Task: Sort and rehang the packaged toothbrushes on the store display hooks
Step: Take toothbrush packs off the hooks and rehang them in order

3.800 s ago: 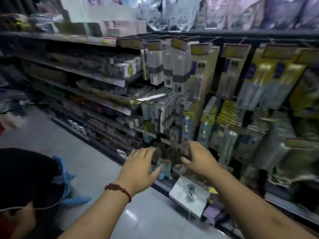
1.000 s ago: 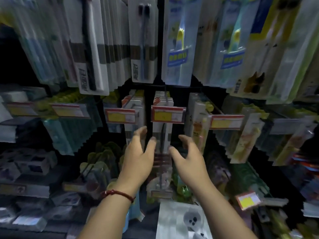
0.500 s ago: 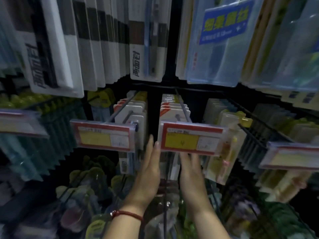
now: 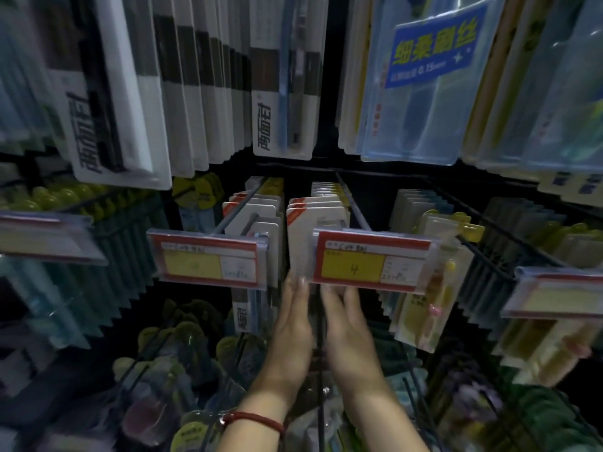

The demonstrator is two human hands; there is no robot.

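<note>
STORE AISLE: Caught mid-sort at dim toothbrush display. Reaches up w/ left hand (image 4: 292, 324) & right hand (image 4: 349, 327), both just below red-framed yellow price tag (image 4: 372, 259) marked "4". Holds fingers straight & close together, palms facing each other, w/ nothing plainly gripped. Appears to flank lower ends of white-carded, red-cornered toothbrush packs (image 4: 313, 216), hung in a row behind tag on thin metal display hook (image 4: 354, 207). Can't tell if palms actually press the clear blisters between them; too dark & blurred there.

Also shows 2nd red-and-yellow tag (image 4: 208, 259) just left of the "4" tag, w/ similar white packs behind. Shows yellow-carded packs (image 4: 434, 288) just right of the "4" tag, & tall grey-and-white blister packs (image 4: 284, 102) above it.

Prob. the squaring-up or picking step: bracketing that row's front packs before pulling or straightening. Next move, by judgement: close fingers on front pack's edges, lift its card hole along hook, draw fwd past hook end. Calls for care re tag overhanging that end: little finger room, easy to snag. Alt.: push row back evenly.
</note>
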